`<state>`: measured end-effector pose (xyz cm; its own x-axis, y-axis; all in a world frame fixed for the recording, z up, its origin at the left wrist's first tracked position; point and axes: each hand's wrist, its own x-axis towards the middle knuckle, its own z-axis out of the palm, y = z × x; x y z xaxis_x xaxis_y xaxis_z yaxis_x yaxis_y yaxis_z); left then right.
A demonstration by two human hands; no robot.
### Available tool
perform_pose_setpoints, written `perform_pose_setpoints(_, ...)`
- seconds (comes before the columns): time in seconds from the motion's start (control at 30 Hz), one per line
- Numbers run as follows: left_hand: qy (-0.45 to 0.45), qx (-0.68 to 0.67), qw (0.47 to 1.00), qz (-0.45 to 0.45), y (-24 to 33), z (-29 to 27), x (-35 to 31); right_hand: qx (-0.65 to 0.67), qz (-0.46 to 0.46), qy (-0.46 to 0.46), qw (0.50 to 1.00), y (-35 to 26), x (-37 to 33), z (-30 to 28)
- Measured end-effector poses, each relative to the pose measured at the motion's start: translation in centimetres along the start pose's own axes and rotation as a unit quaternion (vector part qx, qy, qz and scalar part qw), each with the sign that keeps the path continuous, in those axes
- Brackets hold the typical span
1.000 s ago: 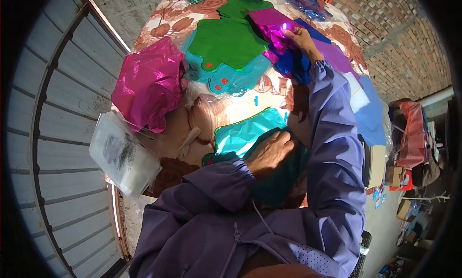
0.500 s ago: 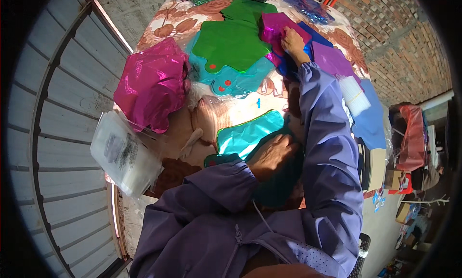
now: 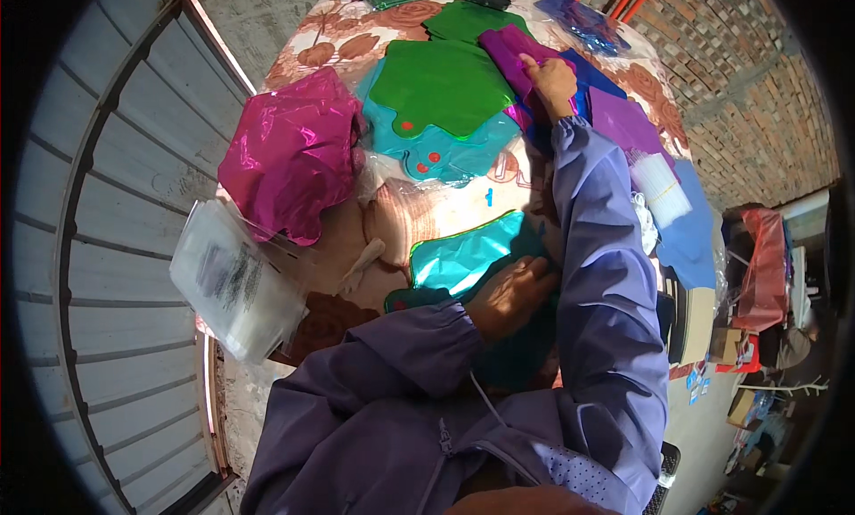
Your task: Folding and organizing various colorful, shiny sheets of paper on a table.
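- Left hand [image 3: 512,297], fingers half-curled on one teal sheet [image 3: 459,261]
- Right hand [image 3: 554,83], fingers bent over magenta foil [image 3: 508,49]; neither grip clear
- One bag pile [image 3: 209,270], print unreadable

Looks down from head height, close above the purple fabric jacket [image 3: 374,399]; faces forward across the cream-and-brown flowered tablecloth [image 3: 356,46], framing the bare left hand [image 3: 512,297] near centre and the bare right hand [image 3: 552,80] farther off; bends grey ribbed metal panelling [image 3: 120,248] at left.
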<state>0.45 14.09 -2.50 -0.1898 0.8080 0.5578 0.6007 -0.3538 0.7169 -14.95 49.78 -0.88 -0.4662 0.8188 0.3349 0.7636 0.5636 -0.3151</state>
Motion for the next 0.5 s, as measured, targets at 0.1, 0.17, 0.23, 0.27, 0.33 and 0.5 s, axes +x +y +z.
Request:
perform_pose_setpoints(0.1,0.001,0.007,1.0,-0.002,0.2,-0.2,0.1,0.034,0.003,0.031,0.999,1.4,2.4,1.1)
perform_pose_setpoints(0.17,-0.056,0.026,0.998,-0.007,-0.6,1.0,0.3,0.192,-0.03,0.037,0.98,4.2,6.5,0.8)
perform_pose_setpoints(0.23,-0.089,0.029,0.996,0.004,-0.2,1.6,0.7,0.342,0.011,0.044,0.938,6.1,10.9,-2.4)
perform_pose_setpoints(0.27,-0.09,0.043,0.995,-0.01,-0.6,1.2,0.4,0.348,0.006,0.03,0.937,4.2,10.7,-2.5)
perform_pose_setpoints(0.33,-0.097,0.068,0.992,-0.032,-0.8,0.5,0.1,0.28,-0.211,0.168,0.921,0.4,9.5,-5.3)
perform_pose_setpoints(0.5,-0.096,0.07,0.993,-0.024,-0.8,0.9,0.3,0.133,-0.155,0.132,0.97,1.0,9.9,-8.8)
